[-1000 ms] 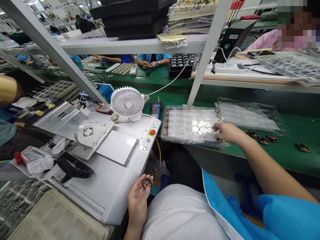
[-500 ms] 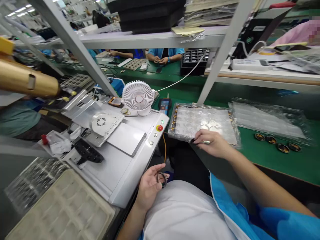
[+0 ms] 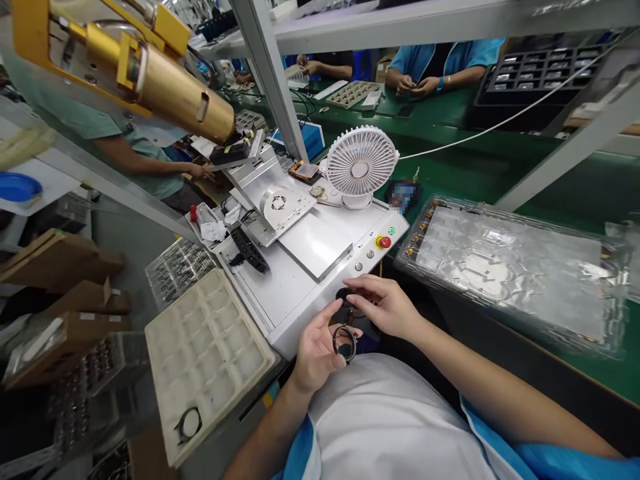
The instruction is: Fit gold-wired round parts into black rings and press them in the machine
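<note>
My left hand (image 3: 320,347) is closed on a dark ring-shaped watch case (image 3: 345,343), held in front of my white shirt. Just above it, my right hand (image 3: 387,305) pinches a small black round part (image 3: 343,294); its exact kind is hard to make out. Both hands are close together, with the left fingertips near the black part. A similar watch case (image 3: 190,425) lies in the near corner of a cream moulded tray (image 3: 173,393) at lower left.
Ahead stands a white machine bed (image 3: 300,300) with a red emergency button (image 3: 385,242), a metal fixture (image 3: 277,203) and a gold cylinder (image 3: 185,93) above. A white fan (image 3: 360,167) sits at its far end. Clear plastic trays (image 3: 510,267) lie right. Co-workers sit across the green bench.
My right hand has come left from the clear tray to my left hand, carrying the black part. The view has turned left. My left hand still holds the watch case.
</note>
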A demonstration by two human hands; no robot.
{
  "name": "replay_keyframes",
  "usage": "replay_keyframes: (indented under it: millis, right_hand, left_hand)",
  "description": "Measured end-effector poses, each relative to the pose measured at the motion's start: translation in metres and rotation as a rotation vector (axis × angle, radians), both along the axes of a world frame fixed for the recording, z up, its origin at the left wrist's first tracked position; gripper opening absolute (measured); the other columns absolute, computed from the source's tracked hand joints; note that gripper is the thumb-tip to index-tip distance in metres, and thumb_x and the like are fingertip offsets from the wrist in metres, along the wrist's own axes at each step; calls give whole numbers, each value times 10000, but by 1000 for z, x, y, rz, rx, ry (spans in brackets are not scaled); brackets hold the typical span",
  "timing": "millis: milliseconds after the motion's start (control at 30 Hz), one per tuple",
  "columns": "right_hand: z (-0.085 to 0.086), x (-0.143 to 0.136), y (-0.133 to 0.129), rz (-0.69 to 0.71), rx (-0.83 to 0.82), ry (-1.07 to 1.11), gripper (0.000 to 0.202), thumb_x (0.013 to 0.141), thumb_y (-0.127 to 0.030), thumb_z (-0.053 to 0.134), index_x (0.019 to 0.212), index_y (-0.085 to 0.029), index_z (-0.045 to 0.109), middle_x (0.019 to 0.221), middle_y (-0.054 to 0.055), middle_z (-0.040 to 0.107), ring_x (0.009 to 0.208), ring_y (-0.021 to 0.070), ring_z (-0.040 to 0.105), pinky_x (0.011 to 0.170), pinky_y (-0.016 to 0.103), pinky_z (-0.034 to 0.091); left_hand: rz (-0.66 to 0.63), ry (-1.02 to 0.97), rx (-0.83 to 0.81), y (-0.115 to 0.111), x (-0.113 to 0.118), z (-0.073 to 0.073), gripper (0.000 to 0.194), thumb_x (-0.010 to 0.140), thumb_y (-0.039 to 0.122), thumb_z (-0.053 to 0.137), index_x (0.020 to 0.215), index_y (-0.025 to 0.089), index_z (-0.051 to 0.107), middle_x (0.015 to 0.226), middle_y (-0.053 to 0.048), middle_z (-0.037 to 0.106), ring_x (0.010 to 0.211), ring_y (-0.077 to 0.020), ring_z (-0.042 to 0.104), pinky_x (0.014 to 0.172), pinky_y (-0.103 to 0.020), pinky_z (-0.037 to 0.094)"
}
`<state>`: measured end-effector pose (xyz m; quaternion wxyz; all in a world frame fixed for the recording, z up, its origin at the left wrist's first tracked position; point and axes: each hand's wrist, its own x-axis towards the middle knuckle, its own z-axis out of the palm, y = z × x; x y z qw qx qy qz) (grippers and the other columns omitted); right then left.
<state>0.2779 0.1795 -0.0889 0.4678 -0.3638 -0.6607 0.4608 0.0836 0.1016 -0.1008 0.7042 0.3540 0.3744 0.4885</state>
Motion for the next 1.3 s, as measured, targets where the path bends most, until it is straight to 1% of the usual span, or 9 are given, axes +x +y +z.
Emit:
replay_keyframes:
  millis: [233, 400, 633, 733, 833, 900, 1033, 1200, 1300]
  right_hand:
    - [-6, -5, -1, -81, 243, -107, 180, 991, -262, 614, 897, -216, 759, 937, 89, 749, 833, 197, 730, 699, 306, 615]
    - [1, 1, 11, 43, 263, -178, 235, 989, -336, 611, 790, -215, 634, 977, 95, 718, 869, 211, 706, 727, 328, 589]
    - [19, -8, 93, -205, -440, -107, 330, 893, -399, 760, 810, -216, 498, 621, -3, 660, 458, 135, 586, 456, 240, 483]
    - [21, -8, 113, -246, -583, -163, 360, 847, -348, 823, 806, -217, 490, 551, -11, 634, 395, 133, 544, 400, 234, 441]
    - [17, -3, 100, -327, -503, -210, 399, 814, -382, 856, 859, -220, 495, 499, -42, 592, 365, 128, 507, 386, 224, 381]
    - [11, -1, 76, -312, -443, -167, 417, 823, -491, 829, 842, -214, 517, 500, -44, 580, 368, 113, 481, 387, 220, 358]
    - [1, -8, 21, 33, -577, 61, 533, 786, -690, 765, 821, -171, 649, 722, 55, 710, 547, 149, 614, 448, 240, 477]
    - [-1, -14, -2, 38, -657, 257, 465, 751, -590, 850, 898, -161, 746, 722, 21, 704, 614, 144, 619, 568, 263, 542]
    - [1, -8, 1, -9, -692, 309, 407, 726, -536, 893, 836, -170, 754, 652, 4, 681, 554, 112, 564, 536, 233, 499]
  left_hand:
    - [13, -9, 10, 4, 2, -5, 1071, 528, 535, 989, 1472, 263, 561, 1550, -196, 497, 975, -279, 747, 837, -372, 586]
    - [20, -41, -21, 14, -1, -10, 984, 559, 511, 979, 1411, 178, 617, 1210, -155, 709, 981, -289, 743, 874, -377, 570]
    - [92, -34, -4, 14, -7, -7, 994, 573, 501, 974, 1433, 169, 602, 1162, -146, 740, 991, -291, 746, 863, -362, 567]
    - [85, 12, 39, 7, -14, -5, 1073, 586, 533, 966, 1495, 159, 535, 1113, -150, 762, 998, -294, 748, 879, -365, 560]
    - [84, 92, 119, -2, -20, -6, 1102, 640, 483, 957, 1563, 174, 439, 1052, -144, 784, 1001, -292, 749, 883, -380, 572]
    - [108, 203, 194, -7, -20, -8, 1079, 669, 360, 959, 1586, 234, 404, 1277, -183, 728, 1041, -300, 749, 878, -394, 590]
    - [116, 508, 342, -6, -11, -11, 1033, 670, 176, 933, 1571, 287, 441, 1708, -208, 278, 1094, -331, 749, 921, -444, 617]
    - [-148, 752, 539, 6, 5, -11, 905, 788, 198, 832, 1591, 228, 415, 1662, -213, 377, 1187, -391, 714, 1044, -514, 571]
    - [-167, 686, 590, 7, 7, -9, 960, 788, 215, 848, 1607, 286, 351, 1717, -205, 249, 1153, -358, 733, 968, -466, 608]
